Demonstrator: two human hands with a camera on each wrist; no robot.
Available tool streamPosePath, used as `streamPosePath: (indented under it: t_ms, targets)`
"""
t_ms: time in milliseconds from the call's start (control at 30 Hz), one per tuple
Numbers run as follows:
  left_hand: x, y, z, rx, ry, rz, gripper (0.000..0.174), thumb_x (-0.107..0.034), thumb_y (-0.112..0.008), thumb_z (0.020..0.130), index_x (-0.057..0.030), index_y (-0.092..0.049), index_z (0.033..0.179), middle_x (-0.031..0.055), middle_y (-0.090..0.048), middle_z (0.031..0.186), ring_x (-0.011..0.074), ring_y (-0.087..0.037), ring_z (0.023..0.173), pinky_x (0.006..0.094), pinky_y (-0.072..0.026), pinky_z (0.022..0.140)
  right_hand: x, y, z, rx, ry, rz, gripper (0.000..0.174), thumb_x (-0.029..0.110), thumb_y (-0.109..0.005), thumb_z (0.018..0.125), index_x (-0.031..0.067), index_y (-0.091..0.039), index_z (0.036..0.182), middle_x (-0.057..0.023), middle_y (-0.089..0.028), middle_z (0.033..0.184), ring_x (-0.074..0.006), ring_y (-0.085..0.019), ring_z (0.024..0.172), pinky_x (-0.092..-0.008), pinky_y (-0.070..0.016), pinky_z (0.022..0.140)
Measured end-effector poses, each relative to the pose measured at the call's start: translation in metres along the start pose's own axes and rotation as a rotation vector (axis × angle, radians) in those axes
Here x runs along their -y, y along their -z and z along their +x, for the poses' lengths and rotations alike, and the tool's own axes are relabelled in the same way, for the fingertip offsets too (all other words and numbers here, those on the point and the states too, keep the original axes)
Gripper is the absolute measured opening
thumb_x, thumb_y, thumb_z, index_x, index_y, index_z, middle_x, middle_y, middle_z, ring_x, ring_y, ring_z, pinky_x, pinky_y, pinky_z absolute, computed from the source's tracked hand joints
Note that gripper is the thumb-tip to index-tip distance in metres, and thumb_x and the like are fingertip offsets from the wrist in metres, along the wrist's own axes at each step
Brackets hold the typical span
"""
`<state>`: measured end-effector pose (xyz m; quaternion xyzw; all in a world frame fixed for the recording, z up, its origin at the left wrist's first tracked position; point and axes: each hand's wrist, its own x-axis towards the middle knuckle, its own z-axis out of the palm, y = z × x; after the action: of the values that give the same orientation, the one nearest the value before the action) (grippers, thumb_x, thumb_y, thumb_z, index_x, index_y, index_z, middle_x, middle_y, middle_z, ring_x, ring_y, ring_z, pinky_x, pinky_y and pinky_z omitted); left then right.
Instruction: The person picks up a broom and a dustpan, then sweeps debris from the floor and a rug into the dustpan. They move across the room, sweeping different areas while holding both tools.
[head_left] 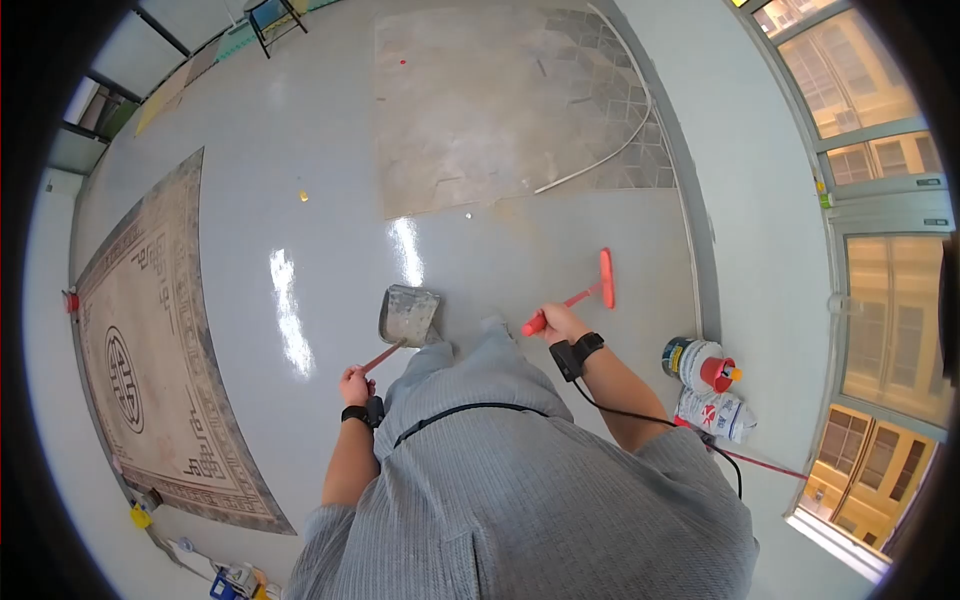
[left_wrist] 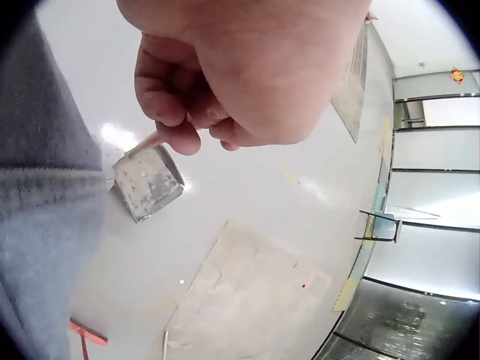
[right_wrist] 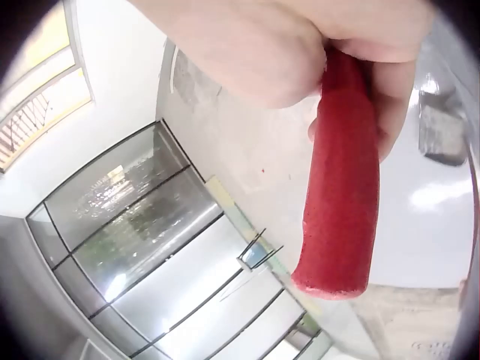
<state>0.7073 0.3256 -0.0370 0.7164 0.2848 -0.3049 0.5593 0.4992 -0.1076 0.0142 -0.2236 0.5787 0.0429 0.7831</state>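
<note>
Low on the left, my left hand (head_left: 355, 386) grips the thin reddish handle (head_left: 384, 357) of a grey, stained dustpan (head_left: 408, 312). The left wrist view shows the curled fingers (left_wrist: 161, 105) round that handle, with the dustpan's worn pan (left_wrist: 148, 184) beyond them. On the other side, my right hand (head_left: 566, 324) holds a red T-shaped floor tool by its thick grip (head_left: 535, 325). Its straight bar head (head_left: 607, 278) lies out ahead to the right. In the right wrist view the red grip (right_wrist: 339, 195) sticks out of the hand, whose fingers are partly hidden behind it.
A patterned rug (head_left: 165, 350) lies at left. Ahead is a worn beige floor patch (head_left: 460, 110) with a pale strip (head_left: 600, 160) across its edge. Buckets (head_left: 690, 362) and a white bag (head_left: 718, 414) stand by the right wall. Small yellow scraps (head_left: 304, 197) dot the floor.
</note>
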Motion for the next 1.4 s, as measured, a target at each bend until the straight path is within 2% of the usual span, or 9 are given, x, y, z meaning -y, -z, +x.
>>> streamPosePath:
  t_ms: [267,500,633,767,833,1000,1133,1300,1400]
  targets:
    - [-0.017,0.022,0.064,0.013,0.022,0.103,0.007,-0.01,-0.051,0.086,-0.0099,-0.058,0.088,0.0031,-0.048,0.059,0.0166,-0.053,0.044,0.026,-0.04,0.035,0.007,-0.075,-0.126,0.218,0.121,0.096,0.015,0.009,-0.045,0.09,0.005,-0.049,0.076,-0.0058,-0.051,0.067,-0.0196,-0.055,0.063,-0.0301,-0.0485,0.063]
    - [-0.037,0.001,0.099,0.139,-0.017,0.364,0.007,-0.012,-0.052,0.088,-0.0076,-0.057,0.088,0.0051,-0.053,0.067,0.0171,-0.054,0.047,0.0257,-0.0403,0.036,0.008,-0.015,-0.21,0.329,-0.019,0.71,0.022,0.015,-0.05,0.095,0.0108,-0.046,0.074,0.006,-0.045,0.065,-0.0007,-0.046,0.051,-0.0166,-0.0405,0.045]
    - [-0.055,-0.028,0.105,0.156,-0.056,0.332,0.007,-0.013,-0.053,0.088,-0.0073,-0.056,0.087,0.0054,-0.055,0.067,0.0174,-0.055,0.046,0.026,-0.0391,0.035,-0.009,0.03,-0.262,0.358,0.02,0.825,0.022,0.017,-0.051,0.096,0.0099,-0.046,0.076,0.0057,-0.046,0.067,0.0001,-0.047,0.05,-0.0152,-0.0394,0.041]
    - [-0.063,-0.053,0.114,0.207,-0.064,0.374,0.007,-0.014,-0.053,0.088,-0.0075,-0.056,0.087,0.0055,-0.056,0.066,0.0174,-0.055,0.046,0.0259,-0.0391,0.034,-0.026,0.054,-0.293,0.224,0.189,0.819,0.013,0.014,-0.052,0.095,0.0069,-0.05,0.105,0.0042,-0.049,0.072,0.0005,-0.047,0.05,-0.0157,-0.041,0.038]
    - [-0.062,-0.056,0.119,0.19,-0.056,0.391,0.008,-0.015,-0.054,0.089,-0.0077,-0.056,0.087,0.0056,-0.055,0.067,0.0177,-0.055,0.046,0.0255,-0.0387,0.034,-0.025,0.063,-0.295,0.14,0.233,0.784,0.024,0.013,-0.053,0.094,0.0084,-0.047,0.117,0.0038,-0.049,0.072,0.0001,-0.047,0.051,-0.0153,-0.039,0.037]
    - [-0.065,-0.068,0.103,0.136,-0.077,0.263,0.006,-0.015,-0.054,0.089,-0.0106,-0.057,0.091,0.0033,-0.05,0.066,0.0175,-0.053,0.045,0.0248,-0.0387,0.034,0.006,0.107,-0.286,-0.192,0.342,0.533,0.012,0.013,-0.053,0.093,0.0097,-0.049,0.104,0.0045,-0.049,0.071,0.0001,-0.047,0.05,-0.0134,-0.0363,0.037]
    - [-0.08,-0.077,0.084,0.16,-0.025,0.199,0.005,-0.01,-0.053,0.087,-0.0128,-0.056,0.088,0.0017,-0.046,0.061,0.017,-0.052,0.044,0.0238,-0.038,0.034,0.04,0.21,-0.218,-0.118,0.324,0.672,0.007,0.014,-0.053,0.092,0.0105,-0.048,0.095,0.0052,-0.05,0.07,-0.0006,-0.047,0.051,-0.0147,-0.0372,0.039]
    - [-0.1,-0.111,0.049,0.14,-0.029,0.132,0.009,-0.007,-0.053,0.085,-0.0152,-0.057,0.087,0.0019,-0.046,0.059,0.0182,-0.053,0.044,0.0248,-0.038,0.034,0.092,0.342,-0.112,-0.159,0.427,0.318,0.013,0.014,-0.052,0.09,0.0109,-0.047,0.079,0.0043,-0.049,0.065,-0.0062,-0.05,0.054,-0.0201,-0.0418,0.044]
    - [-0.1,-0.142,0.021,0.099,-0.002,0.18,0.008,-0.009,-0.053,0.087,-0.0142,-0.057,0.091,0.0011,-0.046,0.06,0.0182,-0.054,0.045,0.0252,-0.0394,0.035,0.119,0.36,-0.071,-0.224,0.442,0.237,0.018,0.015,-0.05,0.088,0.0075,-0.049,0.072,-0.0016,-0.05,0.063,-0.014,-0.052,0.054,-0.026,-0.044,0.047]
